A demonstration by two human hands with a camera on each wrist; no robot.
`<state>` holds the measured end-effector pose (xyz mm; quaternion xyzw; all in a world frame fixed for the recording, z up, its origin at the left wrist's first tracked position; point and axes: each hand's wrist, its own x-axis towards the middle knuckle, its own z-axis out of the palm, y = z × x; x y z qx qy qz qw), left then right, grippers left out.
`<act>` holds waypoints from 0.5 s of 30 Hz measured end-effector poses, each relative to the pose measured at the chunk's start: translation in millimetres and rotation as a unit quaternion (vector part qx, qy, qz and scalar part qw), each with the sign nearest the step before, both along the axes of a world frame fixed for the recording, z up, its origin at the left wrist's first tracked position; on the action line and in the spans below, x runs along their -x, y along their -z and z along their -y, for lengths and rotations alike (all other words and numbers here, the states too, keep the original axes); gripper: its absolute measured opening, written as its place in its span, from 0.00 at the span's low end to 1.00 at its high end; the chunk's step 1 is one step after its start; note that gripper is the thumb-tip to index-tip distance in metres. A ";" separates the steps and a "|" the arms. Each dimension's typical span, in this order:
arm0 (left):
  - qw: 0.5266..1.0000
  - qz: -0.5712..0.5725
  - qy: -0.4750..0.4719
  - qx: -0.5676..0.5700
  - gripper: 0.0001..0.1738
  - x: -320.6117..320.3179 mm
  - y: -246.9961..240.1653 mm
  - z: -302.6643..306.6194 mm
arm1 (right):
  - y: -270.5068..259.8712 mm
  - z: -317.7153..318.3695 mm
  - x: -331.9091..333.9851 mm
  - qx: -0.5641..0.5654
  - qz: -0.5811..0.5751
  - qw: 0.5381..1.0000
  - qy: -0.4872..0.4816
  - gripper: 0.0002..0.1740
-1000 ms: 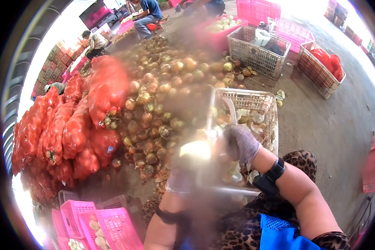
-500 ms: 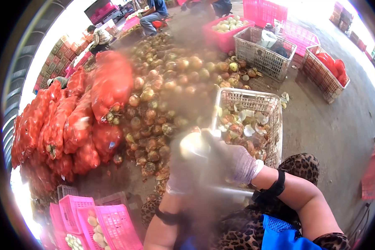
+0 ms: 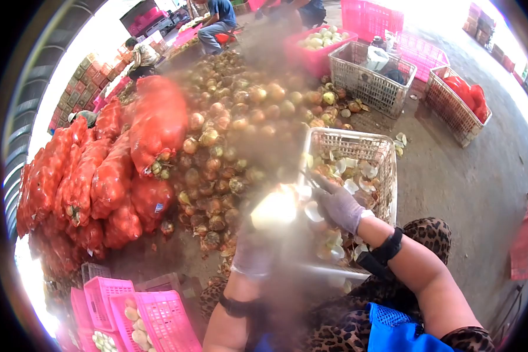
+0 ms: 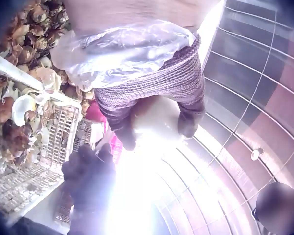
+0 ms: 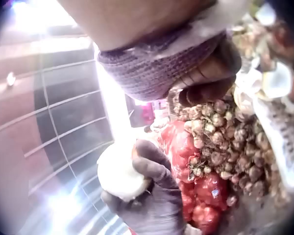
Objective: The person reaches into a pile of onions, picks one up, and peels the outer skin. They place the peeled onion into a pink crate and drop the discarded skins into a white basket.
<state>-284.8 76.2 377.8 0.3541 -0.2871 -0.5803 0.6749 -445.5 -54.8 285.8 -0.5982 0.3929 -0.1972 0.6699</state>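
Note:
In my gloved left hand (image 3: 254, 249) is a peeled white onion (image 3: 274, 210), washed out by glare. The left wrist view has this hand (image 4: 152, 88) from above, its fingers round the onion. The right wrist view shows thumb and fingers gripping the smooth white onion (image 5: 121, 171). My gloved right hand (image 3: 341, 206) is apart from it, over the near left part of a white crate (image 3: 391, 176), fingers curled round a knife (image 3: 310, 178) that is blurred and mostly hidden. Beside that hand is a pale peel piece (image 3: 314, 211). The crate contains skins and peels.
Loose unpeeled onions (image 3: 217, 152) are heaped ahead. Red net sacks (image 3: 111, 182) are stacked left, pink crates (image 3: 170, 320) with white onions at lower left. Grey crates (image 3: 372, 82) and a pink tub (image 3: 311, 61) stand beyond; people sit farther back.
My right hand went from above the crate to beside the onion, then back right over the crate, away from it. The left hand stays in place, still holding the onion.

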 end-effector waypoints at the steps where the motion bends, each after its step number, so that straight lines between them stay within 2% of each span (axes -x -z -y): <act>1: 1.000 0.018 -0.010 -0.015 0.45 -2.8 0.7 -0.4 | -44.8 -11.6 -1.3 0.036 -0.046 0.998 -0.001 0.21; 3: 0.998 0.038 -0.024 -0.035 0.46 -6.4 8.4 -1.3 | -77.9 -22.4 -1.3 0.054 -0.052 0.997 -0.010 0.20; 4: 0.998 0.042 -0.028 -0.039 0.47 -7.0 12.2 -0.9 | -80.3 -25.4 0.4 0.035 -0.009 0.999 -0.012 0.21; 7: 0.997 0.055 -0.022 -0.045 0.51 -6.9 15.0 0.7 | -30.8 -23.9 -14.0 0.245 0.166 0.955 0.006 0.22; 9: 0.999 0.038 0.008 -0.024 0.52 -8.2 16.4 3.9 | -78.7 -37.9 -12.1 0.121 0.097 0.988 -0.013 0.18; 10: 0.999 0.031 0.019 -0.008 0.53 -5.1 14.4 7.0 | -80.5 -40.5 -15.4 0.100 0.100 0.990 0.013 0.11; 12: 1.000 0.001 0.015 -0.027 0.53 -5.5 21.6 7.9 | -83.8 -36.6 -9.3 0.074 0.075 0.994 0.019 0.08; 13: 0.997 0.049 0.013 -0.063 0.53 -10.1 30.8 8.9 | -84.2 -34.9 -6.9 0.062 0.063 0.996 0.020 0.07; 14: 0.991 0.096 0.010 -0.098 0.52 -15.2 41.0 11.1 | -66.1 -30.9 -8.1 0.210 0.074 0.975 0.005 0.06; 15: 0.989 0.114 -0.004 -0.095 0.50 -14.1 49.9 10.5 | -47.8 -27.0 -9.3 0.357 0.079 0.931 0.011 0.07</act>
